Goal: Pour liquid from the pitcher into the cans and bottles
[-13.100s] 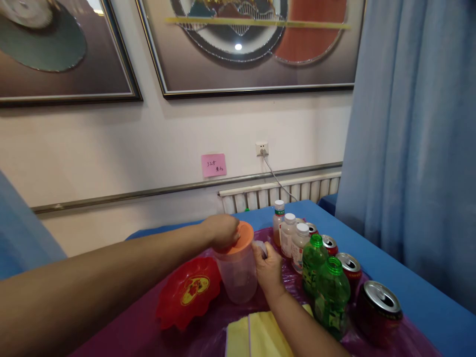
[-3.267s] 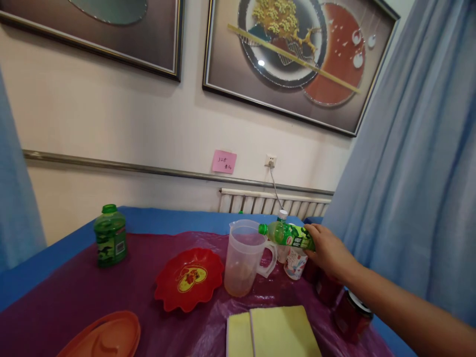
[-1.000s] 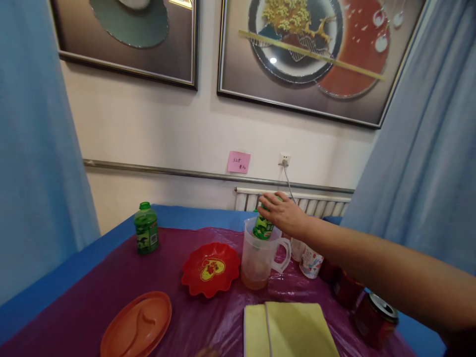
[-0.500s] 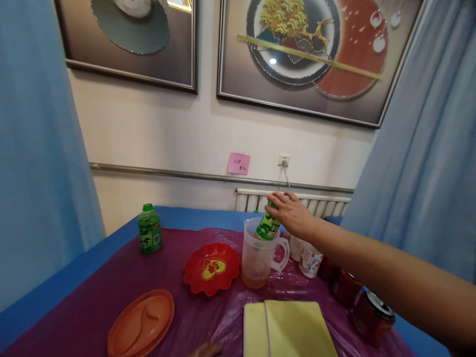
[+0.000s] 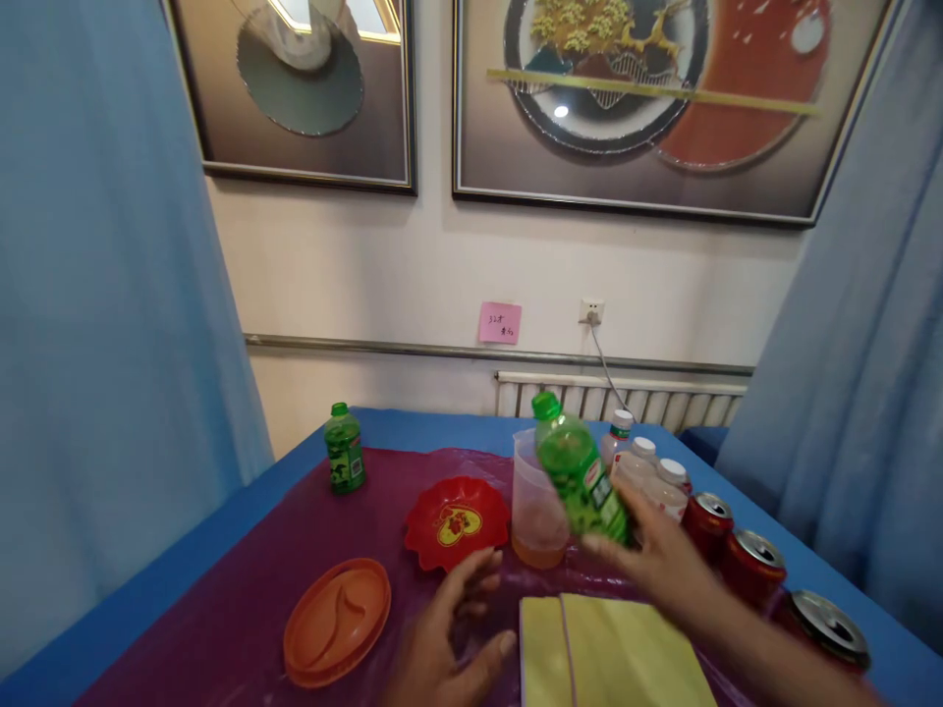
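Observation:
My right hand is wrapped round the lower part of a green plastic bottle. The bottle has a green cap and leans to the left, in front of a clear plastic pitcher with a little amber liquid at the bottom. Its handle is hidden behind the bottle. My left hand is in the air with fingers spread, holding nothing. It is below a red scalloped plate and left of a folded yellow cloth.
On the left stand another green bottle and an oval orange dish. Several white-capped bottles and red cans line the right side. Purple plastic sheeting covers the blue table.
The green bottle has come out of the pitcher's mouth and turned cap up, in my right hand. My left hand has risen into view. The camera has turned left.

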The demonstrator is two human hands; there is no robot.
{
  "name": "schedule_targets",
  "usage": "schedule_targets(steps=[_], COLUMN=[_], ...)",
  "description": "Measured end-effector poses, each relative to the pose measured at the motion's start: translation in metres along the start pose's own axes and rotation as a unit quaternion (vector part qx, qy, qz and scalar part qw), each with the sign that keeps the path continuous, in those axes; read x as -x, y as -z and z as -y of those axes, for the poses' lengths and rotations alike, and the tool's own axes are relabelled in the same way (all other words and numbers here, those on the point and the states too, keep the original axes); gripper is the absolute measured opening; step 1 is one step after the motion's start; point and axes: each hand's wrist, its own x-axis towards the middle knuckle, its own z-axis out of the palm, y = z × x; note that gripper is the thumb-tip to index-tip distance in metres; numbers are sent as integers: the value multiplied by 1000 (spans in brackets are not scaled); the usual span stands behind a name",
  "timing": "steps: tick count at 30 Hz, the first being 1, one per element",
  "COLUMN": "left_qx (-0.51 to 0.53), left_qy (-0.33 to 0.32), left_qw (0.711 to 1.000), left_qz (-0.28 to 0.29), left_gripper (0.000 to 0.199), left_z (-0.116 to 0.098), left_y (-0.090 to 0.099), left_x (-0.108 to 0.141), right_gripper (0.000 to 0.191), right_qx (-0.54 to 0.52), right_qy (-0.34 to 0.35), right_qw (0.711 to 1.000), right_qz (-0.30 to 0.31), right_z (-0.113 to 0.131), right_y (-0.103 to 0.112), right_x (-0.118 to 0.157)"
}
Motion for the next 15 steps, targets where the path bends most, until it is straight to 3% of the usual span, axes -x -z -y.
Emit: schedule_targets(steps=[2, 3, 4, 6, 8, 11, 13, 15], left_qx=[146, 193, 221, 225, 179, 56, -44, -174], left_qy=[28, 41, 56, 87, 113, 141, 138, 162], left_qw=[989, 980, 973, 969, 977, 981, 959, 920], left_qz=[19, 35, 45, 49, 12, -122, -243, -312], left_gripper=[72, 76, 78, 74, 71, 65, 60, 51], left_z=[-7, -7, -6, 0, 8, 23, 35, 47], left_y=[-9, -13, -15, -13, 2, 53, 101, 148], left_x=[-12, -16, -17, -15, -12, -22, -41, -65], right_gripper=[67, 68, 68, 70, 81, 84, 66, 47], right_qx=[-171, -219, -249, -295, -310, -219, -148, -113], right_qy=[-30, -23, -15, 0, 6, -34, -59, -73], right_qw=[982, 966, 955, 934, 929, 965, 980, 987], right_qz=[70, 135, 160, 200, 203, 142, 123, 92], right_z=[3, 5, 5, 1, -13, -50, -76, -97], right_y=[-46, -68, -88, -119, -138, -147, -147, -146], right_x=[28, 38, 46, 55, 61, 72, 81, 89])
